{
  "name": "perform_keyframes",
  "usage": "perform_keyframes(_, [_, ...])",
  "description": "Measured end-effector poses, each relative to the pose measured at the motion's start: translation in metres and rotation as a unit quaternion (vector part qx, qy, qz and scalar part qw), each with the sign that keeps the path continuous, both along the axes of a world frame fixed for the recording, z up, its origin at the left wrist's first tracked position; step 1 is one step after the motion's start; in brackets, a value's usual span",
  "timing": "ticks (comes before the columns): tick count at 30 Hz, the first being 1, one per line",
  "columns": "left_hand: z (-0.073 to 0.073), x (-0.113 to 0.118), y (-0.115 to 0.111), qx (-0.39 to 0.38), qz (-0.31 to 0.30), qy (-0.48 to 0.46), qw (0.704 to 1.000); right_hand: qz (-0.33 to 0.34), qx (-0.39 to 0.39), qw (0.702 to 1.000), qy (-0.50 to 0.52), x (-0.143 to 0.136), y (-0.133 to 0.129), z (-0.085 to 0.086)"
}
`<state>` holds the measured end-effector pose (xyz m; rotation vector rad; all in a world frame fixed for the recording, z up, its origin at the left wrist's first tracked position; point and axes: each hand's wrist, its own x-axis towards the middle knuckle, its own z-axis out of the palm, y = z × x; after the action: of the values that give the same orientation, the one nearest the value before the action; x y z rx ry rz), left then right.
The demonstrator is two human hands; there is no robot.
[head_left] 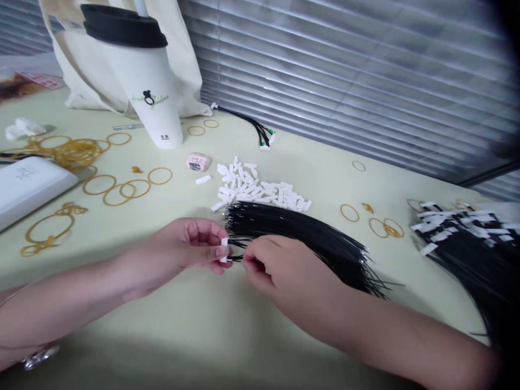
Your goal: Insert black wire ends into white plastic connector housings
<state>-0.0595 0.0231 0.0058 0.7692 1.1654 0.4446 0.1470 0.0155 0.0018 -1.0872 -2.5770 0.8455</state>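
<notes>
My left hand pinches a small white connector between thumb and fingers, near the middle of the view. Thin black wires run from the connector's right side to my right hand, whose fingertips are closed on them. Just behind my hands lies a thick bundle of black wires with bare metallic ends at both sides. A pile of loose white connectors touches the bundle's left end from behind.
At the back left stand a white cup and a cloth bag. Rubber bands and a white case lie left. Black wires with white connectors lie right, a pink-white item behind my hands. Blinds line the back.
</notes>
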Motion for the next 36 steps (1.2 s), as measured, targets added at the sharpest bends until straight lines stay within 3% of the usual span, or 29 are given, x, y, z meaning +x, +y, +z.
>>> perform_keyframes(13, [-0.001,0.001,0.000,0.011,-0.009,0.024,1.000,0.036,0.089,0.995,-0.006,-0.017,-0.007,-0.002])
perform_keyframes(18, [0.000,0.001,0.000,0.012,-0.014,0.019,1.000,0.017,0.121,0.993,0.007,-0.014,-0.006,-0.001])
perform_keyframes(27, [0.000,0.001,-0.004,0.031,-0.022,0.038,0.999,-0.002,0.062,0.998,0.004,-0.021,-0.009,-0.010])
perform_keyframes(31, [0.002,0.001,-0.002,0.031,-0.042,0.036,0.998,0.013,0.027,0.999,0.013,-0.013,0.000,0.001])
perform_keyframes(34, [0.003,0.002,-0.005,0.057,-0.092,0.037,0.993,-0.039,-0.038,0.998,0.018,-0.002,0.015,0.012])
perform_keyframes(36, [0.003,0.003,-0.008,0.085,-0.129,0.052,0.987,-0.079,-0.019,0.997,0.004,0.003,0.024,0.011])
